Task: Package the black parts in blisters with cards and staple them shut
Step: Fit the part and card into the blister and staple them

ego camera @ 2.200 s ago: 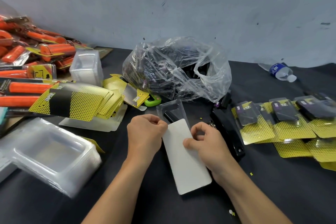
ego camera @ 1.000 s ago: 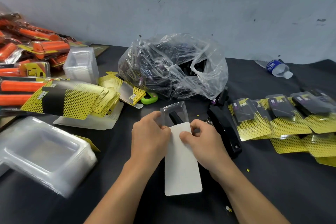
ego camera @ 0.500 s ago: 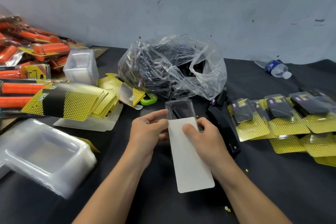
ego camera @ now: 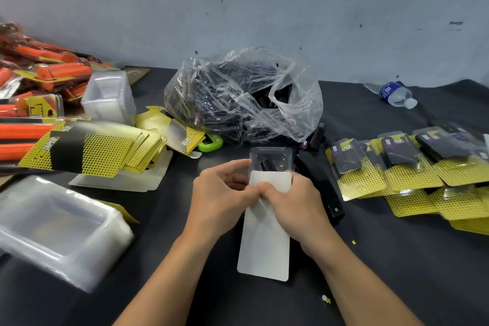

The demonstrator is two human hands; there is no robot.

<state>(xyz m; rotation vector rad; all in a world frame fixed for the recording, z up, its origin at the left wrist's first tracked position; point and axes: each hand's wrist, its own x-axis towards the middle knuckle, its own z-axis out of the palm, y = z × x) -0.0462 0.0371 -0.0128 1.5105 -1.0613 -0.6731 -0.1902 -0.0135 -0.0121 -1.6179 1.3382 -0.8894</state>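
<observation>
Bag of parts [ego camera: 243, 98] behind the blister [ego camera: 271, 160], card stack [ego camera: 87, 148] left, filled packs [ego camera: 412, 167] right — stapler [ego camera: 321, 182] between, bottle [ego camera: 394, 94] far right.

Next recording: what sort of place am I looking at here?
Probably a hand-packing bench in a small workshop or factory. A stack of printed yellow cards sits ready, a clear bag of loose black parts lies open, and finished packs are laid out in rows.

surface: black-covered table [ego camera: 397, 259] | back centre: clear bag of black parts [ego camera: 243, 95] | left: fanned yellow cards [ego camera: 87, 148], stacked clear blisters [ego camera: 53, 227], orange-handled packs [ego camera: 39, 79] | right: black stapler [ego camera: 322, 185], overlapping finished packs [ego camera: 407, 164] | far right: water bottle [ego camera: 394, 94] on its side
</observation>
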